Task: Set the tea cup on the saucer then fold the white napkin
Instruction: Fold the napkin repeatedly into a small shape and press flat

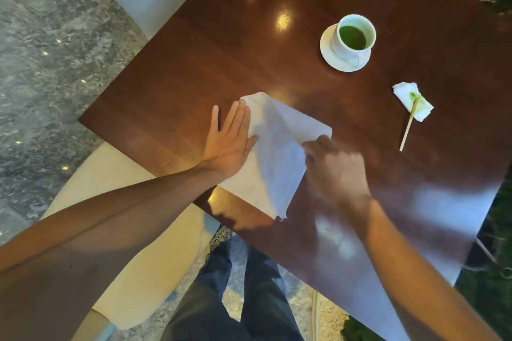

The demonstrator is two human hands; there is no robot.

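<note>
A white tea cup [355, 36] holding green tea stands on a white saucer [328, 50] at the far right of the dark wooden table [221, 50]. The white napkin [274, 158] lies near the table's front edge, partly folded, with one flap raised along a crease. My left hand [228, 138] lies flat with straight fingers, pressing the napkin's left edge. My right hand [332, 166] pinches the napkin's right corner between thumb and fingers; the hand is motion-blurred.
A small crumpled tissue [414, 101] stained green lies right of the napkin, with a thin wooden stick [407, 130] resting on it. A cream chair seat [133, 224] sits below the table's front edge. My legs stand by the table corner.
</note>
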